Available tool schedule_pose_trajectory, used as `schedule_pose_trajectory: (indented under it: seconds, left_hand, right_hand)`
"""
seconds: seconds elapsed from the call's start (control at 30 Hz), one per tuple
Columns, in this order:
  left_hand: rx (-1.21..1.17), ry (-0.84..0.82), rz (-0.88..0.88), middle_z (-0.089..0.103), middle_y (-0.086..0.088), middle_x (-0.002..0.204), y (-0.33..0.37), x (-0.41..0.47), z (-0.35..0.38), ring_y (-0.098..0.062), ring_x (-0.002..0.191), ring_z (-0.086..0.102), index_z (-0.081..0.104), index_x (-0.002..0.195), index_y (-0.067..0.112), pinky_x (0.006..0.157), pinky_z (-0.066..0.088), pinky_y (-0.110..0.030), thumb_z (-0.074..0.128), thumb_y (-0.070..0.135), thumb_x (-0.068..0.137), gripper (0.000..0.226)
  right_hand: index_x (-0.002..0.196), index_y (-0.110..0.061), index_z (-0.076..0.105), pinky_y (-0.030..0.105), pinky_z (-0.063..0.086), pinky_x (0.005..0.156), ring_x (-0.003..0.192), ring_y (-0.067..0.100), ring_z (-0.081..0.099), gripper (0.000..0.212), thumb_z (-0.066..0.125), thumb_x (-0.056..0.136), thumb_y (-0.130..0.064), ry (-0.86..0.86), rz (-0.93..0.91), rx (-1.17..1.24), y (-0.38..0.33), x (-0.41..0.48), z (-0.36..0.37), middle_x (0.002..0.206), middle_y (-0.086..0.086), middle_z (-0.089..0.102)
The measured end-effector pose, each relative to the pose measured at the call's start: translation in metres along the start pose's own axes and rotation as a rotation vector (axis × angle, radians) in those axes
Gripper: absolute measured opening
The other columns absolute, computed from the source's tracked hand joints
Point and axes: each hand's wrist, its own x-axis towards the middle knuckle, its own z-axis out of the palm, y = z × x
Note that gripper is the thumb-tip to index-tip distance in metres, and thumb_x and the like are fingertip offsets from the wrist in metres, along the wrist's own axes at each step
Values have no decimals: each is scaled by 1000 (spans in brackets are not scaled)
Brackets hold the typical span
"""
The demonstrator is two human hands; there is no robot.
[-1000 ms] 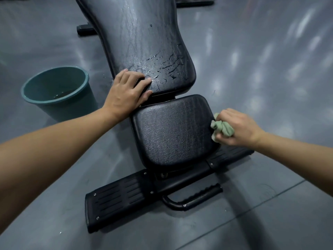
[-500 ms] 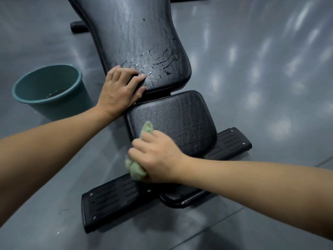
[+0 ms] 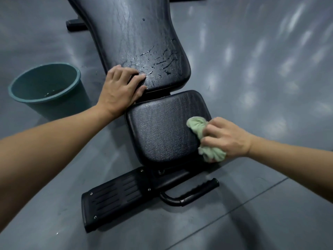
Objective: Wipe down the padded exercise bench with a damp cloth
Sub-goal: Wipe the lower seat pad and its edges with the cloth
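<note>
The bench (image 3: 158,69) runs lengthwise away from the person, backrest (image 3: 137,42) beyond the seat pad (image 3: 162,130). The left hand (image 3: 120,89) rests, fingers loosely spread, on the backrest beside that pad. The right hand (image 3: 227,139) grips the bunched cloth (image 3: 196,125) against the pad's right edge.

Nothing readable is showing: the back pad (image 3: 137,33), seat pad (image 3: 162,130), bucket (image 3: 59,107) and foot plate (image 3: 115,201) are carrying no legible marking, though fine print may be blurring out.

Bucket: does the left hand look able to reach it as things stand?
Probably yes. The left hand only rests on the back pad's near corner, and the bucket stands open on the floor beside that arm, with nothing between them.
</note>
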Motion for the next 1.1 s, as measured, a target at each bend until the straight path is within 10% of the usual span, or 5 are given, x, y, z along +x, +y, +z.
schedule_pose_trajectory:
  seconds: [0.37,0.77,1.1]
  left_hand:
    - [-38,-2,-46,64,-14,115,2,0,2,-30,109,47,68,119,12,108,41,-51,58,39,104,32]
    - [-161,-182,227,60,-13,126,-26,29,-12,-33,115,54,65,129,21,97,46,-48,54,29,104,29]
    - [-204,-317,164,49,-1,154,-60,30,-11,-24,145,42,54,147,26,120,26,-52,38,45,107,47]
  right_hand:
    - [84,-11,56,39,47,67,74,33,54,37,64,81,-47,196,439,-68,15,29,15,85,9,56]
    - [84,-4,64,46,45,66,75,33,50,34,82,65,-25,340,192,191,-31,205,47,85,16,57]
    - [96,-5,70,45,52,82,92,31,63,36,72,79,-37,278,394,234,0,173,35,101,7,67]
